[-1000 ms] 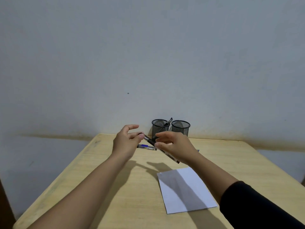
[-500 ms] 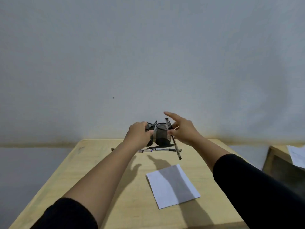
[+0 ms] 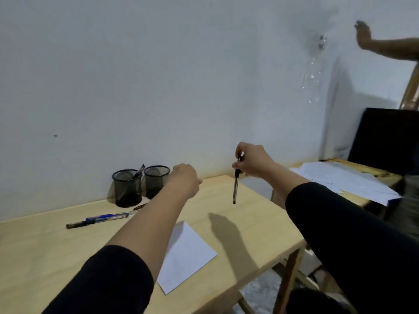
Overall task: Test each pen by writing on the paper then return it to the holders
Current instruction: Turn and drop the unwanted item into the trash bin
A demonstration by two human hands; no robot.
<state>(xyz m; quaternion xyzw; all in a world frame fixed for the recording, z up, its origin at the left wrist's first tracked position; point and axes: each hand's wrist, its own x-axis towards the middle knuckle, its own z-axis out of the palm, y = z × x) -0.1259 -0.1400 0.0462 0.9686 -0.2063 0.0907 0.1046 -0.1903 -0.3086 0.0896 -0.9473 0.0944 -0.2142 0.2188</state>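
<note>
My right hand (image 3: 254, 161) pinches the top of a black pen (image 3: 236, 184), which hangs straight down over the table's far right part. To the right of the two black mesh holders (image 3: 127, 189) (image 3: 156, 181), my left hand (image 3: 184, 179) hovers curled; what it holds, if anything, is hidden. The left holder has one pen (image 3: 140, 171) sticking out. A blue pen (image 3: 102, 218) lies on the table in front of the holders, and another pen tip (image 3: 138, 206) shows beside it. The white paper (image 3: 188, 252) lies under my left forearm.
The wooden table (image 3: 45, 245) meets the white wall at its far edge. To the right stands a second table (image 3: 353, 168) with loose sheets (image 3: 344, 180), and a dark chair back (image 3: 383, 137) behind it. Another person's hand (image 3: 362, 35) is raised at the top right.
The view has swung to the right. My right hand moved right, away from the holders, with the pen now hanging vertically. My left hand has come off the holders.
</note>
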